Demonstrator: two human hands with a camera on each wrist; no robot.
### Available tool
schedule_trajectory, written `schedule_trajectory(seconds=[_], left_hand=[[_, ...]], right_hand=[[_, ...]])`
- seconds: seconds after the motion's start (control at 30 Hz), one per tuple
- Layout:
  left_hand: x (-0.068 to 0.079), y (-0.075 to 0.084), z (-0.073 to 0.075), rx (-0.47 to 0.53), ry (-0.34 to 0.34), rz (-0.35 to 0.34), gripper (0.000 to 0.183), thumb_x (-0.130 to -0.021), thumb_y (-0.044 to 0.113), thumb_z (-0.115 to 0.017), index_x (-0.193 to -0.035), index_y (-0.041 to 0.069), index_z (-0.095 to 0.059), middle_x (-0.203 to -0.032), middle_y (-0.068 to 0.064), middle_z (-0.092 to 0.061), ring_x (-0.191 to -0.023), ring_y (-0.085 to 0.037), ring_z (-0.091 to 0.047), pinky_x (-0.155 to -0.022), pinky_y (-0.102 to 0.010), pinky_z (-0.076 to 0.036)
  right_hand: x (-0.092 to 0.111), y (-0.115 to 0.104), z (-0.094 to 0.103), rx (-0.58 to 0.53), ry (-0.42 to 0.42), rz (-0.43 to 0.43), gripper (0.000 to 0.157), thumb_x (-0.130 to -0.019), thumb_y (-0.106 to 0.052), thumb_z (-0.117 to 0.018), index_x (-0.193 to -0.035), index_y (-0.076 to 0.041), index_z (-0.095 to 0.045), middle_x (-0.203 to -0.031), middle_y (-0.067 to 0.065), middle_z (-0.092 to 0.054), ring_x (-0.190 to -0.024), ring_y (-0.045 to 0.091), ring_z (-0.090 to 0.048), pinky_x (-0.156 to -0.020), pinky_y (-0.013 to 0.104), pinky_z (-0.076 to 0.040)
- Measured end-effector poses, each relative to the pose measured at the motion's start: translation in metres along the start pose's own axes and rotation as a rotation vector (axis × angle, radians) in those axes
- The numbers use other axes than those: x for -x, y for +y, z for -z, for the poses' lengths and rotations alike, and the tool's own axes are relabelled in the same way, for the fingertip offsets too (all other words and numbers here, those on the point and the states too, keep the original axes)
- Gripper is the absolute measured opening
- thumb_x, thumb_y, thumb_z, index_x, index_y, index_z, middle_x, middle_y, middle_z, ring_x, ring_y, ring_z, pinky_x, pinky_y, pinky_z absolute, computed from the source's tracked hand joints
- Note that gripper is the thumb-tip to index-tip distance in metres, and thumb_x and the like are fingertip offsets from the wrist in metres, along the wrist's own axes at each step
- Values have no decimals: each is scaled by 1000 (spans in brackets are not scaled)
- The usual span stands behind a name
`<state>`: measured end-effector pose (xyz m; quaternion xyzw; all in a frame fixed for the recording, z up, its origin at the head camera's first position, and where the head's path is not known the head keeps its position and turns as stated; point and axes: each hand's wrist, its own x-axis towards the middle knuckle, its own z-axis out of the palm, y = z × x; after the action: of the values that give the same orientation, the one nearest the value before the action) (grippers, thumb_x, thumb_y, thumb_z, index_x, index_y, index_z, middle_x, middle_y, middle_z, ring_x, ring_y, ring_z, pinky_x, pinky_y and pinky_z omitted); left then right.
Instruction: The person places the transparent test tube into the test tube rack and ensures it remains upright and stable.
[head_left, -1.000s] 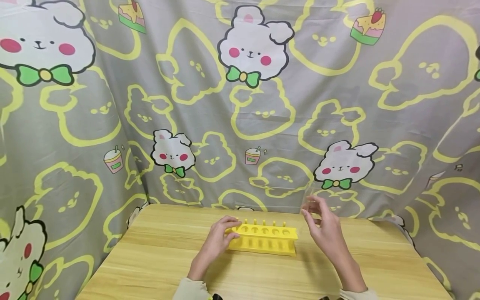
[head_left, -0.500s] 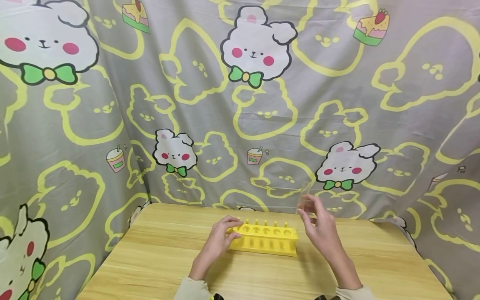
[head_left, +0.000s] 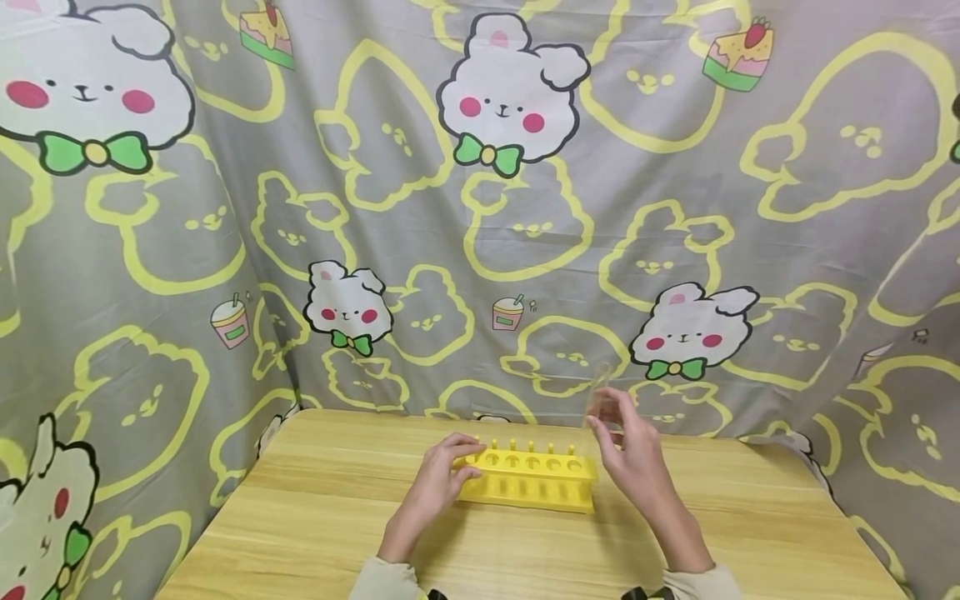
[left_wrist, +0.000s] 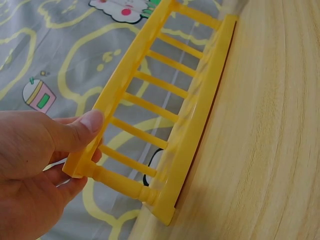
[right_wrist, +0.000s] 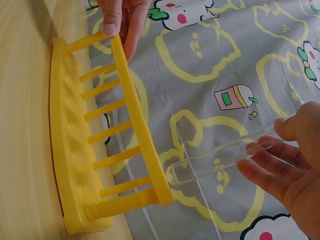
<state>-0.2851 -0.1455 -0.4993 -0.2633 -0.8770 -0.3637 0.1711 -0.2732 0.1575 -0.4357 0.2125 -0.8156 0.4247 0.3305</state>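
Note:
A yellow test tube rack (head_left: 525, 483) stands upright on the wooden table, with a row of round holes along its top and pegs behind them. My left hand (head_left: 438, 479) grips the left end of its top plate, thumb in front, as the left wrist view also shows. In my right hand (head_left: 633, 446) a clear glass test tube (right_wrist: 215, 162) is pinched between thumb and fingers. The tube's rounded bottom lies right at the top plate's edge near the rack's right end in the right wrist view. No tubes stand in the rack.
The wood-grain table (head_left: 300, 500) spreads around the rack on all sides. Behind it and to both sides hangs a grey curtain (head_left: 420, 233) printed with white bunnies and yellow outlines, close to the table's back edge.
My right hand has moved a little left with the test tube, closer to the rack's right end. The left hand keeps its grip and the rack stays in place.

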Motion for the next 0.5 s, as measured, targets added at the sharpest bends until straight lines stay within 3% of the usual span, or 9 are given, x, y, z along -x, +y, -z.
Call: schedule_trajectory(seconds=[0.5], left_hand=[[1, 1, 1, 8, 5, -2, 35, -85, 3, -80, -118, -3, -73, -119, -14, -68, -112, -33, -66, -96, -46, -57]], right_hand=[[0, -6, -6, -24, -11, -7, 41, -91, 6, -73, -128, -5, -57, -98, 1, -70, -93, 21, -73, -68, 23, -62]])
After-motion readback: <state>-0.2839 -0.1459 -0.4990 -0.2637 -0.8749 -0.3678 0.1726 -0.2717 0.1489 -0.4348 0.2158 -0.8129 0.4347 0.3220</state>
